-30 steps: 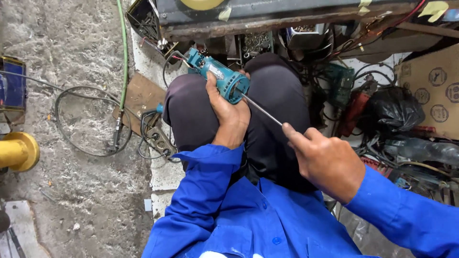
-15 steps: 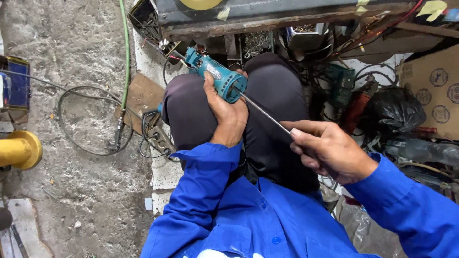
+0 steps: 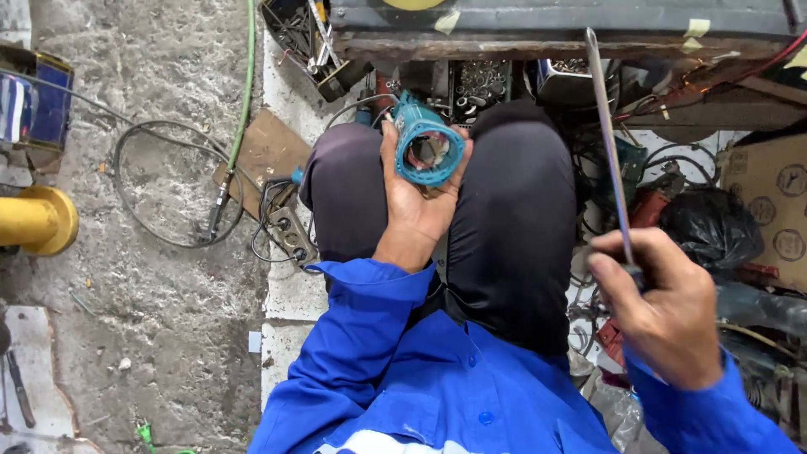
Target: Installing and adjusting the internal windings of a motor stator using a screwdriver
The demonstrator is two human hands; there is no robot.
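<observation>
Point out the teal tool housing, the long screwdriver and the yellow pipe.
teal tool housing (image 3: 427, 151), head view, on its open round rim.
long screwdriver (image 3: 607, 143), head view, mid-shaft.
yellow pipe (image 3: 34, 220), head view, on its rounded end.

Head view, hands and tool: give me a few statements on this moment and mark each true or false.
1. The left hand grips a teal power-tool housing with its open end turned toward the camera. True.
2. The right hand is empty. False: it holds a long screwdriver with the shaft pointing up and away.
3. The screwdriver tip sits inside the housing. False: the two are well apart, the tip up by the dark bench edge.
4. A yellow cylinder lies at the left edge of the concrete floor. True.
5. The person wears red sleeves. False: the sleeves are blue.
</observation>
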